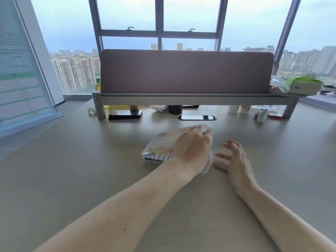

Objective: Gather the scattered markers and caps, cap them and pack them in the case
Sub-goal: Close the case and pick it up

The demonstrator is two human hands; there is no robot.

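Left hand [192,145] (forearm nearest the lens), head view: laid over clear case [160,146], fingers [207,132] curled on its far corner. Case: middle of surface [91,160], markers [157,158] packed inside, colours blurred. Right hand [235,158]: just beside case, fingers spread, holding nothing.

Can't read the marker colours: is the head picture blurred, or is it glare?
Head view: the clear plastic marker case and the left hand on it are blurred; no glare, only bright backlight; the dark metal window frames lean from wide-angle distortion.
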